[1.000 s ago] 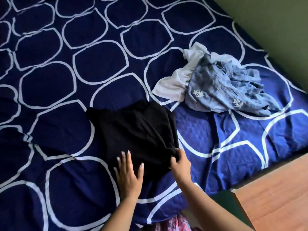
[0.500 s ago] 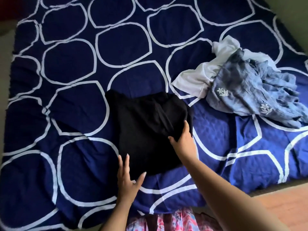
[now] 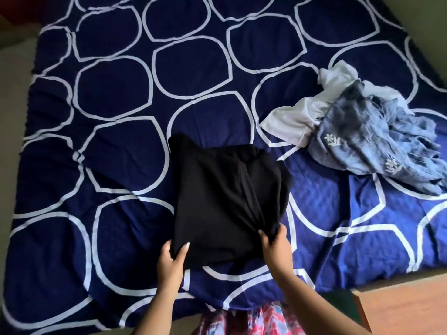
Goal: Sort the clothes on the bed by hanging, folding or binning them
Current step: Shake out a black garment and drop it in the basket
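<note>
Navy bedding (image 3: 121,165) looped with white rings fills the view, with wooden floor (image 3: 399,308) at 4 o'clock. The black garment (image 3: 217,201) lies at centre, folded roughly square. Both hands pinch its near edge: the left hand (image 3: 170,262) at the 7 o'clock corner with its thumb on top, the right hand (image 3: 275,247) at 5 o'clock. At 2 o'clock, apart from it, a crumpled blue garment (image 3: 362,141) overlaps a white garment (image 3: 290,122).

Wooden floor (image 3: 399,310) lower right, green wall (image 3: 430,15) upper right — pink floral fabric (image 3: 249,320) at bottom edge
</note>
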Demonstrator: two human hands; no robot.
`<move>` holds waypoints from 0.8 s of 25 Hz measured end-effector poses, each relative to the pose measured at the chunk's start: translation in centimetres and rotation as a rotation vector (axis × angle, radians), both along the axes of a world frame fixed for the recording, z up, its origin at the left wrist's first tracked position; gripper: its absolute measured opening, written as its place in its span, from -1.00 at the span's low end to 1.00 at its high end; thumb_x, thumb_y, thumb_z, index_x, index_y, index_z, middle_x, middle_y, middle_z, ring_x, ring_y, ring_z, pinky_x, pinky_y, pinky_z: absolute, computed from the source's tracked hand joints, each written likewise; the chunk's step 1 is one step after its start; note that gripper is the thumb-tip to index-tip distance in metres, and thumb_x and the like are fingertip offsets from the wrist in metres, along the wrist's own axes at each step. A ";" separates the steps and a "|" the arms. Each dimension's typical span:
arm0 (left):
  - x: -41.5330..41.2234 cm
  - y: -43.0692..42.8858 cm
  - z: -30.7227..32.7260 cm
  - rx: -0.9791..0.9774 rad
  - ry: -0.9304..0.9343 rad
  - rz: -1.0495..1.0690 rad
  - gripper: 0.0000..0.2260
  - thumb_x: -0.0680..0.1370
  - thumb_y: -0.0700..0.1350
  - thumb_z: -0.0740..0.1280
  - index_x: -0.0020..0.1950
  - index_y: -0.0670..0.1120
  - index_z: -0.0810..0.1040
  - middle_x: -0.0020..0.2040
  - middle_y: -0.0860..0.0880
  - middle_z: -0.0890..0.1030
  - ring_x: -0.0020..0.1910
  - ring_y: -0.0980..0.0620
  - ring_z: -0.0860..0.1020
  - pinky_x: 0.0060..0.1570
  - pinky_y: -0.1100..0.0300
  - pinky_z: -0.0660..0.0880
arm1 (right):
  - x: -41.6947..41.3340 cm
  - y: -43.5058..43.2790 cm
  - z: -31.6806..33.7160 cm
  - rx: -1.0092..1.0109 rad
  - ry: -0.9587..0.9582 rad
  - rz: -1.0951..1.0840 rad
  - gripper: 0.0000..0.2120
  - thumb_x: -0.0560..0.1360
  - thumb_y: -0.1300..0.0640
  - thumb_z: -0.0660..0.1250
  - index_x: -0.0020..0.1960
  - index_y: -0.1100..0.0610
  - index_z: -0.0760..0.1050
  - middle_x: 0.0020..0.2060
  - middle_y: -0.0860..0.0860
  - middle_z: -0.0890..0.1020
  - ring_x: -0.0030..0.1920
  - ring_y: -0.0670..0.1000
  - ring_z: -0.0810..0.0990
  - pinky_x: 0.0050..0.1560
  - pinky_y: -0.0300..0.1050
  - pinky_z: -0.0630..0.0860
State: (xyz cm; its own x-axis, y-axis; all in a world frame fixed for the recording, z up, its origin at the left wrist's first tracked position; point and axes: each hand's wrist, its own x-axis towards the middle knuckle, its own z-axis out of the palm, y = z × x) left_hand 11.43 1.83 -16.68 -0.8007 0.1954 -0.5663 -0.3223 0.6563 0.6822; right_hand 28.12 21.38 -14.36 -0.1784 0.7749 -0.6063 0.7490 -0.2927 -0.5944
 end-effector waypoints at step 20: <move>-5.0 11.8 2.6 -0.131 0.797 -0.695 -0.42 0.46 -0.10 0.39 0.46 -0.09 0.34 0.45 -0.13 0.36 0.41 -0.20 0.35 0.28 -0.14 0.35 | -8.8 2.4 1.7 0.278 0.021 0.020 -0.76 0.56 0.14 0.20 0.20 0.11 0.47 0.09 0.08 0.58 0.13 0.15 0.47 0.13 -0.01 0.39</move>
